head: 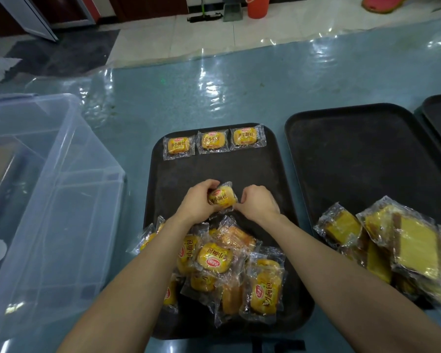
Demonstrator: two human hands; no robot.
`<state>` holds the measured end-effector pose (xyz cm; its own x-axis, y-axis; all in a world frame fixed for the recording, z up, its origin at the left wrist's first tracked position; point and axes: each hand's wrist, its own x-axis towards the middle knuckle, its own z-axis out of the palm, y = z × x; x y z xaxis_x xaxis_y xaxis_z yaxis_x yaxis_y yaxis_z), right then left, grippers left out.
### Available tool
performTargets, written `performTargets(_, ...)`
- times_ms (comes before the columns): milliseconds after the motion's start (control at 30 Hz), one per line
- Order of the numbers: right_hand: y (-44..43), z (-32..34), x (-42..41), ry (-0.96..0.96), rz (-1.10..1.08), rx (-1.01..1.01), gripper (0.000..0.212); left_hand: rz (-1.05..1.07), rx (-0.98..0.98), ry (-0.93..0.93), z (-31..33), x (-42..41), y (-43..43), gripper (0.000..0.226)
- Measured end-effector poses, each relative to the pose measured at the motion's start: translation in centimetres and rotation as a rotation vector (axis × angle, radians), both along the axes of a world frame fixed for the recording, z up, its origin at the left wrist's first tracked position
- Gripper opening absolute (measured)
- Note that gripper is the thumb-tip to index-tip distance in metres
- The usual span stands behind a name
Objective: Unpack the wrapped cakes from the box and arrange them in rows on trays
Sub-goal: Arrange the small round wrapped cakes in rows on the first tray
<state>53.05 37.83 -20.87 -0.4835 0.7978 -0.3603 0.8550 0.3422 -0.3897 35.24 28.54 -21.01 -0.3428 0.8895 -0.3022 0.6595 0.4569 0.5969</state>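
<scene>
A blue tabletop (239, 80) lay under a glossy, wrinkled clear plastic sheet (316, 54). Beyond it, on the pale tiled floor (163, 39), stood an orange bucket (258, 6), just beside a grey dustpan (232, 10) and a green-handled mop (204, 16). A dark mat (69, 52) lay to the left and a pink object (382, 2) at the far right

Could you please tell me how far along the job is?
Done: three cakes form one row at the far end of the middle tray. In hand: left grip and right grip hold a fourth cake. Remaining: the pile at its near end, plus slices heaped on the right tray.
</scene>
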Motion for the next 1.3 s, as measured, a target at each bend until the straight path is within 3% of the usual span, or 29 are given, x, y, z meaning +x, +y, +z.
performTargets(67, -0.1, 0.0, 0.0, -0.033, 0.053, 0.083, 0.047, -0.111, -0.005, 0.145, -0.2, -0.2, 0.0, 0.088)
performTargets(167, 0.5, 0.0, -0.4, 0.092, 0.201, 0.139, 0.095, -0.252, 0.012, 0.369, -0.4, -0.9, -0.1, 0.098)
performTargets(267, 1.2, 0.1, -1.3, 0.137, 0.388, 0.09, 0.107, -0.275, -0.004, 0.379, -0.7, -1.5, -0.9, 0.109)
performTargets(500, 1.7, 0.0, -2.1, 0.056, 0.402, 0.136, 0.089, -0.177, 0.007, 0.498, -0.9, -2.2, -1.8, 0.077)
performTargets(633, 2.0, -0.4, -0.9, 0.046, 0.329, 0.169, 0.084, -0.13, 0.013, 0.457, -0.7, -1.4, -0.1, 0.077)
performTargets(867, 6.5, 0.2, 2.1, 0.007, 0.194, 0.239, 0.096, -0.156, 0.051, 0.443, -1.0, 1.3, 6.2, 0.081)
performTargets(1133, 11.4, 0.4, 1.7, 0.001, 0.143, 0.321, 0.077, -0.097, 0.15, 0.456, -2.2, 1.8, 11.6, 0.073)
performTargets(1300, 12.5, 0.3, 1.5, 0.032, 0.108, 0.288, 0.083, -0.092, 0.166, 0.458, -2.4, 1.3, 12.6, 0.073)
